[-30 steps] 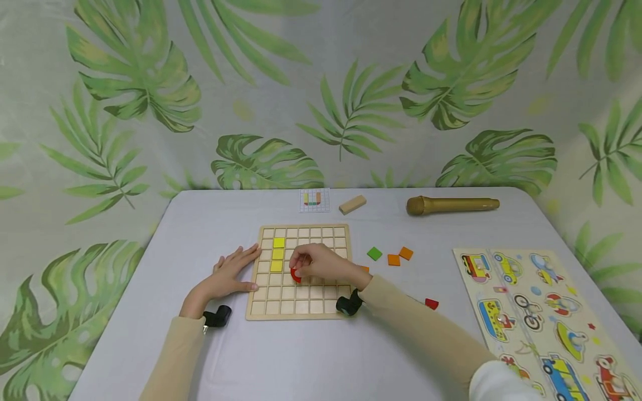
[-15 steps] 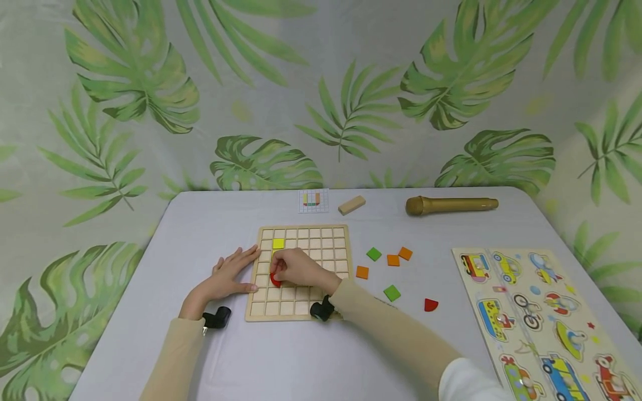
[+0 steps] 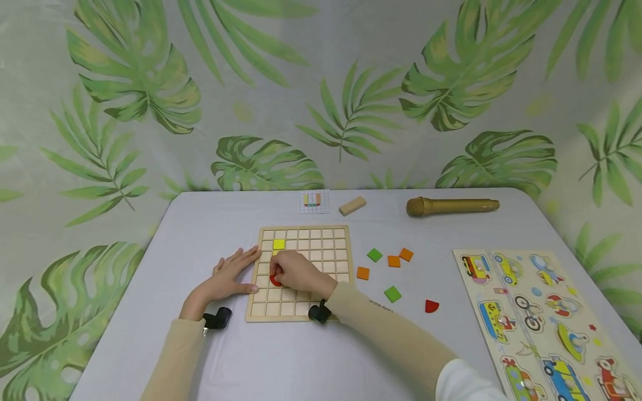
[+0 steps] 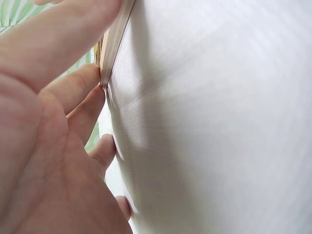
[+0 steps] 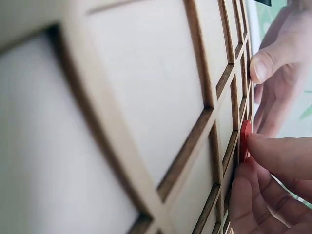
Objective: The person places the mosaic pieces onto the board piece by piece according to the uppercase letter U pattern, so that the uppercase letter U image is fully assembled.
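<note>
A wooden grid board point(image 3: 328, 255) lies on the table. My right hand point(image 3: 300, 273) is over its left part, pinching a red quarter-round tile point(image 3: 275, 281) between thumb and fingers. In the right wrist view the red tile point(image 5: 244, 141) is down at the grid, tight against the board's surface; whether it sits fully in a cell cannot be told. Just above it a yellow square tile point(image 3: 278, 244) occupies a cell, and the hand mostly covers more yellow below. Spread fingers of my left hand point(image 3: 228, 278) touch the board's left edge, also seen as a wooden edge point(image 4: 116, 44) in the left wrist view.
Right of the board lie orange tiles point(image 3: 363, 273), green tiles point(image 3: 393, 294) and another red quarter-round tile point(image 3: 431, 306). A pattern card point(image 3: 314, 201), a wooden block point(image 3: 353, 206) and a gold microphone point(image 3: 452, 206) are at the back. A picture puzzle board point(image 3: 511, 295) fills the right side.
My right hand has carried the red tile leftward across the board to the column of yellow tiles, then barely shifted in the last half second. The left hand has stayed put.
</note>
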A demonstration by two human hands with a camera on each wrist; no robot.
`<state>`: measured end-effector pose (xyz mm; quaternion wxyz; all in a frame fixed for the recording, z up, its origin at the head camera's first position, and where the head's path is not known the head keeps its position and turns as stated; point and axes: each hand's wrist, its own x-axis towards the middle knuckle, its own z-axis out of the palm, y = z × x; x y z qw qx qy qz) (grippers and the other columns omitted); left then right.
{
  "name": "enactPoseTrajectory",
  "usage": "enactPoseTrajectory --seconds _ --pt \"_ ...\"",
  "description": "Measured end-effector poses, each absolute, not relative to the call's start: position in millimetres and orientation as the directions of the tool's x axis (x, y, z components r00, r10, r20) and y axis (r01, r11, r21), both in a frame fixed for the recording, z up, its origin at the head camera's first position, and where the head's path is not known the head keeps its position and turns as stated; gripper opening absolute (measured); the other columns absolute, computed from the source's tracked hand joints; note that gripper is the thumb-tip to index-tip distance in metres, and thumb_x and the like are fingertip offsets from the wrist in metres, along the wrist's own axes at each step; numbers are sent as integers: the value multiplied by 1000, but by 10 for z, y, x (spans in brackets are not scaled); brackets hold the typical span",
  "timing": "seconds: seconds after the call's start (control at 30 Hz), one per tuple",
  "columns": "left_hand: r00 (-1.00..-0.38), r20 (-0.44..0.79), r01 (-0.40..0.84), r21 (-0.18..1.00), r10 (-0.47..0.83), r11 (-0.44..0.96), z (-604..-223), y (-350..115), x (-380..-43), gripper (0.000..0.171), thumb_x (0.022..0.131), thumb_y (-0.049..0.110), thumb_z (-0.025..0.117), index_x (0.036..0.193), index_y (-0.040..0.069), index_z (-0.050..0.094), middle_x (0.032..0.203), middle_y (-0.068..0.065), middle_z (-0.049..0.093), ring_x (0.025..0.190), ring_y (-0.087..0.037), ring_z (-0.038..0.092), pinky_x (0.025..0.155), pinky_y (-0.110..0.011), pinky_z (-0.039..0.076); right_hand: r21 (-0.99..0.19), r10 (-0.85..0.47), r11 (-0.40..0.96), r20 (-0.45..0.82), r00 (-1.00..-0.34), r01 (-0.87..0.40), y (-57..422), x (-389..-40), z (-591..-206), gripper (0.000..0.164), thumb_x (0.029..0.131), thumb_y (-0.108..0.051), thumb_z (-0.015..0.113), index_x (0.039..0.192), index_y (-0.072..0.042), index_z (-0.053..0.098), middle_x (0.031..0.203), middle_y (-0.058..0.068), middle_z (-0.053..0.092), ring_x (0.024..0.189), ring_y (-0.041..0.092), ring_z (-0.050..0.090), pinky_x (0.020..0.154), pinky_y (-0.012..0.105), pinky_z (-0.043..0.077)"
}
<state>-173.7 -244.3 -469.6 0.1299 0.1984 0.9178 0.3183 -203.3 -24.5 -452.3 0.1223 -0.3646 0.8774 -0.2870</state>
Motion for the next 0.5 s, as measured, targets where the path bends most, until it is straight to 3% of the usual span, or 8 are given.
enactPoseTrajectory --seconds 0.27,0.5 --pt "-887 -107 283 642 449 713 -4715 -2446 -1732 86 83 37 74 150 7 30 158 -11 18 142 -42 4 103 -67 -5 -647 -729 521 1 -684 -556 -179 -2033 -4542 6 86 2 66 87 -4 67 80 1 61 70 8 51 64 17 43" --pt "-891 -93 292 633 445 717 -4699 -2439 -1723 86 83 38 73 150 5 30 157 -15 19 141 -45 5 103 -68 -4 -784 -689 458 -14 -725 -420 77 -2097 -4520 6 88 0 66 88 -6 66 79 -3 61 71 9 53 66 21 46"
